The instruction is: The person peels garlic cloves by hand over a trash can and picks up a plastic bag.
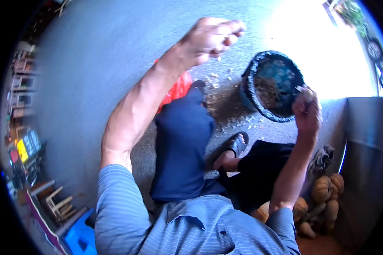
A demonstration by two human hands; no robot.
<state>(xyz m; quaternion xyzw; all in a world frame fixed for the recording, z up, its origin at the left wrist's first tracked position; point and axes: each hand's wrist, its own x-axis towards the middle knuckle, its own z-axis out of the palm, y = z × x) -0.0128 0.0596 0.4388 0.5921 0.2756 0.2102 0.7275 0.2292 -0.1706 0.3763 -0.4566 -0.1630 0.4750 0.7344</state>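
Note:
My left hand [217,39] is raised over the floor, its fingers curled in and pinched together; whatever may be between them is hidden. At the near right rim of a dark bucket [253,87], my right hand [307,111] pinches a small whitish piece [302,89] between thumb and fingers. Brownish scraps [266,91] lie inside the bucket. A red plastic bag [181,88] rests beside my leg, partly covered by my left forearm and knee.
Pale flakes [230,123] litter the floor around my sandal [238,144]. Pumpkins [322,189] are piled at the lower right beside a grey panel [368,131]. A blue stool [81,236] and a wooden stool [59,204] stand at the lower left. A car wheel [374,49] shows far right.

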